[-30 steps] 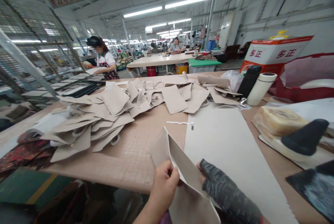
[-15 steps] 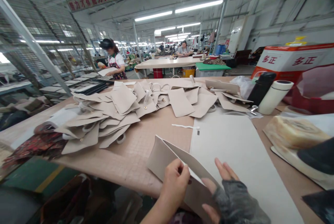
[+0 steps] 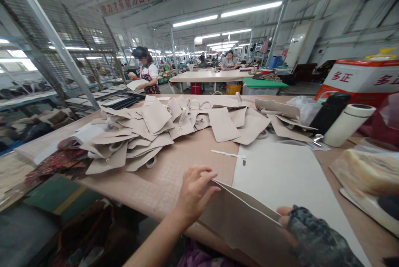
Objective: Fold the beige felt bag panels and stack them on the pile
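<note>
A folded beige leather-like panel point(image 3: 240, 217) stands on edge at the near side of the table, its two layers slightly parted along the top. My left hand point(image 3: 196, 192) is at the panel's upper left corner, thumb and fingers loosely around it. Farther right, my right hand point(image 3: 285, 219), in a dark grey fabric cover that leaves the fingers bare, grips the panel's top edge. Part of that hand is hidden behind the cover and panel. Beyond them, a narrow white strip point(image 3: 227, 153) lies by a large pale sheet point(image 3: 280, 171).
A heap of beige panels point(image 3: 140, 130) with straps and small metal fittings covers the table's far side. A white bottle point(image 3: 349, 126), a black bottle point(image 3: 332, 113) and a metal clip point(image 3: 318, 139) stand at the right. Two co-workers are in the background.
My left hand has slid left and up from the middle of the panel's edge to its corner. My right hand has moved right and now holds the edge. The view has shifted slightly.
</note>
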{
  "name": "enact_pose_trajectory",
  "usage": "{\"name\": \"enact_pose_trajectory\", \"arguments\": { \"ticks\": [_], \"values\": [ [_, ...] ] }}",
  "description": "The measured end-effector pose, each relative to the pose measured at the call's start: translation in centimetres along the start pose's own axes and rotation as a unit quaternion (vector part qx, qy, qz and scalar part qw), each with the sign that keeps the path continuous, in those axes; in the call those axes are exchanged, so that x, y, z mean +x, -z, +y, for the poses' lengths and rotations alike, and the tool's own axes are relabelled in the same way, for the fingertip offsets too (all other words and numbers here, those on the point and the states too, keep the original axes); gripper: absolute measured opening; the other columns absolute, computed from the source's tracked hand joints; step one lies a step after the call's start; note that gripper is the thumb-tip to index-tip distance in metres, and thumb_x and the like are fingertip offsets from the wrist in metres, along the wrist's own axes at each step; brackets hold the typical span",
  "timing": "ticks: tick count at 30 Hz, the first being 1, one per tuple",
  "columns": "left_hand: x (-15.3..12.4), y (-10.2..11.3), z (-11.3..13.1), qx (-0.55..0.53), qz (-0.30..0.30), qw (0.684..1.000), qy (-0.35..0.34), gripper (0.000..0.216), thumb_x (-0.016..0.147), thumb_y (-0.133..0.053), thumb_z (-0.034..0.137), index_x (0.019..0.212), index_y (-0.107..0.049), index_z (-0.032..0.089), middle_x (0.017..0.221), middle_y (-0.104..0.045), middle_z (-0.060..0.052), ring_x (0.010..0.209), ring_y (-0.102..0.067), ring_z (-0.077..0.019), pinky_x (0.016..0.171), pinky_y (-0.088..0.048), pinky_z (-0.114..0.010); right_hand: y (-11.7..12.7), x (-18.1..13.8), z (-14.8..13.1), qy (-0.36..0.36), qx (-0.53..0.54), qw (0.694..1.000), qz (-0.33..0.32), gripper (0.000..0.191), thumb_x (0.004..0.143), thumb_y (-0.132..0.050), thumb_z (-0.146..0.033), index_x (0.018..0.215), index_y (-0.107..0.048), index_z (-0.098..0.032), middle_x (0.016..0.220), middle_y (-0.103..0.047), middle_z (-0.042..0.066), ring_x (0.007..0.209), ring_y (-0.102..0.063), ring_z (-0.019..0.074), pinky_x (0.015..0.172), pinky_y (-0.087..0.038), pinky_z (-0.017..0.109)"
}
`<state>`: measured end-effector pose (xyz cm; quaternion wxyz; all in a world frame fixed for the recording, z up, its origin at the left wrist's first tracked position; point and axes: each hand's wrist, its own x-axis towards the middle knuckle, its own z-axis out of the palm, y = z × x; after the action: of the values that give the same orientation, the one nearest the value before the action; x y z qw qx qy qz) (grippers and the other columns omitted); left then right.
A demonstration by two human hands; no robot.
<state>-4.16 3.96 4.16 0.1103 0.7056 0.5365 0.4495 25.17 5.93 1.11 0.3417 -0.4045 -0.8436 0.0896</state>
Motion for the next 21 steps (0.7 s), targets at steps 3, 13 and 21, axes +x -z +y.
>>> {"name": "enact_pose_trajectory", "arguments": {
  "ticks": [3,13,21],
  "values": [
    [1.4,2.3,-1.7,-0.005,-0.093,0.996,0.013,0.033,0.078,-0.067,0.031,0.111,-0.066,0.026,0.114,-0.064,-0.008,0.108,-0.052,-0.0258,0.098,-0.034,-0.039,0.9,0.8,0.0,0.028,-0.004,1.000,0.003,0.013,0.082,-0.056,-0.027,0.076,-0.067,-0.027,0.085,-0.071,0.005,0.079,-0.068,0.0223,0.075,-0.055,0.035],
    [2.3,2.7,-2.0,-0.133,-0.239,0.958,0.080,0.024,0.082,-0.060,0.034,0.099,-0.073,0.022,0.091,-0.072,-0.006,0.085,-0.063,-0.0193,0.077,-0.045,-0.024,1.4,1.5,2.5,-0.010,0.072,0.997,-0.004,0.029,0.084,-0.052,-0.047,0.068,-0.063,-0.025,0.080,-0.068,0.006,0.077,-0.064,0.0197,0.072,-0.052,0.030],
    [2.4,3.0,-1.1,-0.126,-0.273,0.947,0.115,0.023,0.082,-0.058,0.034,0.089,-0.075,0.020,0.082,-0.073,-0.004,0.077,-0.063,-0.0187,0.070,-0.044,-0.022,2.7,2.2,3.0,0.024,0.005,0.999,-0.034,0.017,0.083,-0.053,-0.036,0.075,-0.063,-0.025,0.085,-0.068,0.004,0.080,-0.065,0.0184,0.074,-0.052,0.027]
  ]
}}
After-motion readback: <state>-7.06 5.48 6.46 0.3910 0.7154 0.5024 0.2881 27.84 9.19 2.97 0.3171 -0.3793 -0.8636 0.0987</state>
